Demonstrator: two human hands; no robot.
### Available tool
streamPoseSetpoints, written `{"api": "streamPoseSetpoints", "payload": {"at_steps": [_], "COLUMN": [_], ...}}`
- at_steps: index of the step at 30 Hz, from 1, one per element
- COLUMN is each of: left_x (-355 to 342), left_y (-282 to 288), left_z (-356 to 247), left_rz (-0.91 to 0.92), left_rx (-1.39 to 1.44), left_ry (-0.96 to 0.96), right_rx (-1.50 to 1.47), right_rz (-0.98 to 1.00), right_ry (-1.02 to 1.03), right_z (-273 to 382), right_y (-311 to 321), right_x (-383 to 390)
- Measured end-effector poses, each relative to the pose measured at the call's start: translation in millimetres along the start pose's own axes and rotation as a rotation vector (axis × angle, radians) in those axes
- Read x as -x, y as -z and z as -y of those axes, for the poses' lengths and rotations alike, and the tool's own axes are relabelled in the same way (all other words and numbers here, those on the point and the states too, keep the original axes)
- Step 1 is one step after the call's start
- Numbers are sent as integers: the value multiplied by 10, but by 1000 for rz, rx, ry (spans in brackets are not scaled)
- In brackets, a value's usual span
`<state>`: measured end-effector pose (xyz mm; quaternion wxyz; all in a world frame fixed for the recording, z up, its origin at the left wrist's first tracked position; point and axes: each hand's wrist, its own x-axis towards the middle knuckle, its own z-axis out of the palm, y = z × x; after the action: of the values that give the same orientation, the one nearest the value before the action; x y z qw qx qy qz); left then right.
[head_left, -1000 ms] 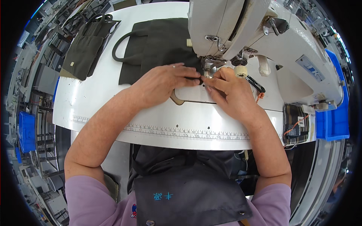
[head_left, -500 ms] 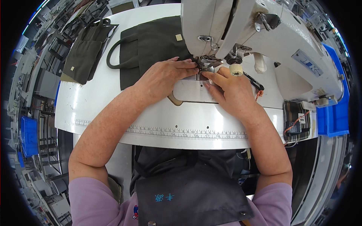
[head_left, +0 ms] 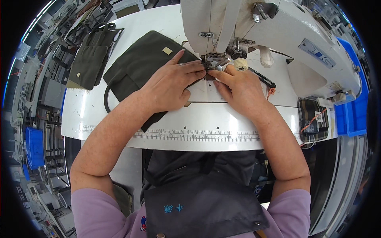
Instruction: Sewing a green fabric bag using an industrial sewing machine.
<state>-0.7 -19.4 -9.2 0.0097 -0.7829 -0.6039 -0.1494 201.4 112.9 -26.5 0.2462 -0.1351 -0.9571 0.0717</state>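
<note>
A dark olive fabric bag piece (head_left: 137,59) lies slantwise on the white sewing table, its right corner under the presser-foot area (head_left: 212,62) of a white sewing machine (head_left: 274,39). It has a small pale label (head_left: 167,50) and a looped strap (head_left: 106,97) on its left side. My left hand (head_left: 166,83) rests flat on the cloth, fingers stretched towards the needle area and the index finger raised apart. Right of the needle, my right hand (head_left: 244,93) has its index fingertip beside the foot, with the thumb apart below it. The needle itself is hidden.
Another dark olive bag piece (head_left: 89,59) lies at the table's left. Black snips (head_left: 262,77) with an orange cord lie right of my right hand. A striped pouch (head_left: 311,119) sits near the right edge, before a blue bin (head_left: 353,119). A printed ruler (head_left: 198,136) runs along the front edge.
The bag piece has turned counterclockwise about the needle area; its lower corner now reaches the ruler below my left forearm. My left index finger has lifted away from the other fingers.
</note>
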Motion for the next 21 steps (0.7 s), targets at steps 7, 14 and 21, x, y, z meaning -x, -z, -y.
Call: {"api": "streamPoseSetpoints", "payload": {"at_steps": [7, 14, 21], "left_x": [25, 1, 36], "left_y": [-119, -105, -37], "left_z": [-47, -5, 5], "left_rz": [-43, -30, 32], "left_rx": [153, 121, 88], "left_ry": [109, 119, 96], "right_rx": [-11, -39, -57], "right_rz": [16, 8, 0], "right_ry": [-12, -34, -28], "right_z": [-33, -34, -34], "right_y": [-23, -27, -14], "right_x": [1, 6, 16]}}
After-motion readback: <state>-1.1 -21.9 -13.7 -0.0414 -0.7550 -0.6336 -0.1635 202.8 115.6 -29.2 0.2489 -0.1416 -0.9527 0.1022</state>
